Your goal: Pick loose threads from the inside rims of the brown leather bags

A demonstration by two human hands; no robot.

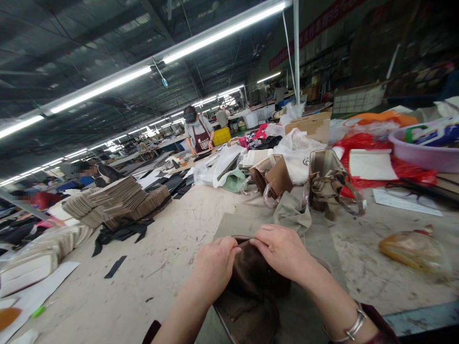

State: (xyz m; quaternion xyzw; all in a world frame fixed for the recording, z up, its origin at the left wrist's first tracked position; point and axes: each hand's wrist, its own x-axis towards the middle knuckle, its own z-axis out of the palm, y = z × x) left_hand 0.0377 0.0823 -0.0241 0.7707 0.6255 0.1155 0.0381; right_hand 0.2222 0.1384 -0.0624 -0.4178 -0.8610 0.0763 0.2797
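Work table point(168, 263), pale and scuffed, as seen from beside it. Item: one dark brown bag point(256, 282), at the near edge, in front of the person, resting over a grey-green sheet point(227, 224). Left hand point(216, 260): thumb and fingers pinched on the bag's upper rim. Right hand point(283, 248): likewise gripping the rim, a little further right — a silver bracelet point(355, 326) at its wrist. Just beyond the hands: a crumpled grey-green cloth point(292, 215); behind it, a small brown bag point(278, 177) with clear-wrapped handles and, to its right, an olive-brown bag point(324, 184). At far right: a lilac basin point(426, 155), an open white notebook point(372, 165) upon red plastic, a pair of glasses point(403, 190) and, nearer, a clear packet point(412, 248) with yellowish contents. To the left: stacked brown panels point(120, 198), a leaning row of pale padded pieces point(39, 255), one loose black strip point(115, 267). Further off: a co-worker point(201, 136) in a dark apron, both hands lowered to the table, under long tube lights point(229, 31).
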